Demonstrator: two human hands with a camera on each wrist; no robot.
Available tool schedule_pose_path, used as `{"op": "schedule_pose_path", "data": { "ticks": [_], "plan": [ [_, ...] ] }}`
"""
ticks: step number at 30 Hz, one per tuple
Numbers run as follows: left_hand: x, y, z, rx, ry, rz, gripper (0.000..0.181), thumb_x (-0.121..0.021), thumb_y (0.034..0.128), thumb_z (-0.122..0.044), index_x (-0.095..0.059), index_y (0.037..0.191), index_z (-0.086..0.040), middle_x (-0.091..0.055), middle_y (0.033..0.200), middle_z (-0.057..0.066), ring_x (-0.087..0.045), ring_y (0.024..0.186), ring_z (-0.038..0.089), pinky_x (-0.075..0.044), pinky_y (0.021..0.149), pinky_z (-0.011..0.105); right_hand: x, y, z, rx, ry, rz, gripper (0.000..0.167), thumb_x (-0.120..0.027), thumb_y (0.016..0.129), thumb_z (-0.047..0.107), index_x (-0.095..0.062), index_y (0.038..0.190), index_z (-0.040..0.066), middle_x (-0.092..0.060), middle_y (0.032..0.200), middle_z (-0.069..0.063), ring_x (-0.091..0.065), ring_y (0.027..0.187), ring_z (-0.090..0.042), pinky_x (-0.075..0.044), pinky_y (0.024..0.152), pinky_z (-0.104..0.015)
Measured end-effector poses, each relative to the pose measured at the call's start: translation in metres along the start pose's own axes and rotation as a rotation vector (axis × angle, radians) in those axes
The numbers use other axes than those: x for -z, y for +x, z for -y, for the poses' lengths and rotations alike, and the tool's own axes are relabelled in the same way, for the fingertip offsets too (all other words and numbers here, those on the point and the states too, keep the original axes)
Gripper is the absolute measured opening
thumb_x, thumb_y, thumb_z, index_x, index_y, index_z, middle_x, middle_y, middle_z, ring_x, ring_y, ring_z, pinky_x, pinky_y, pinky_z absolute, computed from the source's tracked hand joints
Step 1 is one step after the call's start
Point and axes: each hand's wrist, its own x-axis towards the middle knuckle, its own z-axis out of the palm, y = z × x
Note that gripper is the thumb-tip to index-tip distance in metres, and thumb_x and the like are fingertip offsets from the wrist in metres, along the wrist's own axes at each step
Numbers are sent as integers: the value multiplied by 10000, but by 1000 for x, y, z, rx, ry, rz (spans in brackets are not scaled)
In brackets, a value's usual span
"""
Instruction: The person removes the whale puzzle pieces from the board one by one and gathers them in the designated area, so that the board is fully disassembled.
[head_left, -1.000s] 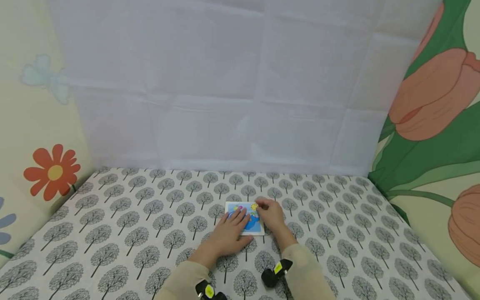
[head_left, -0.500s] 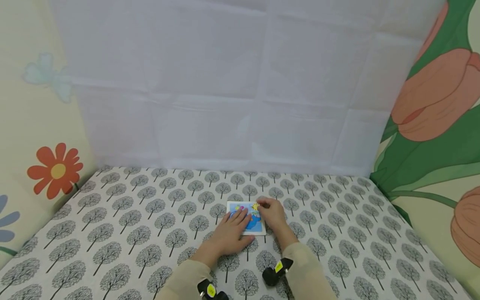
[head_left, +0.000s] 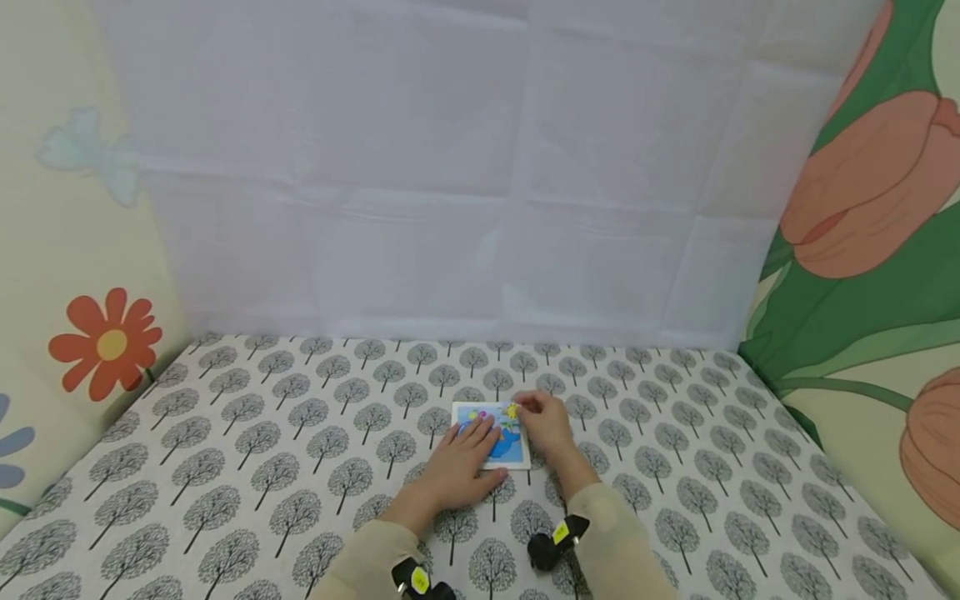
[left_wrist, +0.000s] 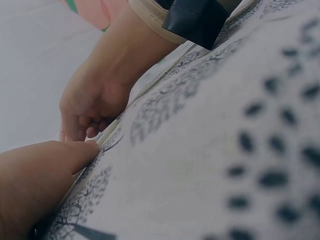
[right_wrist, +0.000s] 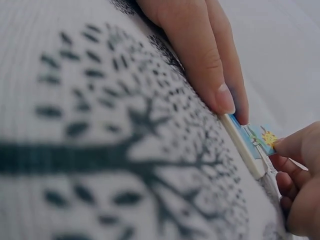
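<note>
A small square picture puzzle [head_left: 507,451] with a white border and a blue scene lies on the cloth in the head view. My left hand [head_left: 459,468] rests flat over its left part, fingers extended, hiding much of the picture. At the upper right corner my right hand [head_left: 546,423] pinches a puzzle piece [right_wrist: 264,137] printed with a yellow sun. In the right wrist view this piece stands tilted up from the board, and the left fingers [right_wrist: 207,65] touch the board beside it. The left wrist view shows both hands close together, with the puzzle mostly hidden.
A white cloth [head_left: 300,450] printed with dark trees covers the table. Behind it hangs a white sheet [head_left: 420,208]. Flower-printed panels stand at left and right. A black wrist device [head_left: 551,546] sits by the right sleeve, and another [head_left: 420,581] by the left.
The right hand has risen very slightly, and the sun piece now looks more tilted at the corner. The left hand stays in place on the puzzle.
</note>
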Motion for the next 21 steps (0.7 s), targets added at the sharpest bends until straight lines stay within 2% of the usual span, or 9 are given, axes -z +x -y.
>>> {"op": "schedule_pose_path", "data": {
  "ticks": [7,13,16,21],
  "plan": [
    [-1,0,1,-10,-38,-20,553,-394,891,-365,-340,1318,-18,-261,1374,127,-180,1262,264,-121,993,470,5,2,-3,-24,131,15,110,-569,794,26,-622,890,13,-560,792,-67,-517,731,-177,-453,620,-275],
    [-1,-1,1,4,-49,-18,525,-383,900,-344,-351,1314,-24,-266,1373,118,-186,1260,263,-119,994,467,16,3,1,-109,105,16,139,-574,814,75,-615,944,48,-571,879,-59,-528,808,-177,-450,690,-288],
    [0,-1,2,13,-64,-10,528,-393,897,-351,-354,1315,-31,-265,1375,111,-184,1261,257,-116,996,463,24,3,1,-102,93,14,153,-567,825,82,-610,963,33,-575,911,-67,-532,835,-190,-450,714,-313],
    [1,0,2,5,-91,-8,533,-405,896,-349,-349,1316,-26,-261,1375,119,-185,1260,263,-114,994,469,39,5,-4,-72,147,2,157,-560,815,42,-600,953,-20,-576,900,-88,-529,803,-190,-452,703,-309]
  ]
}}
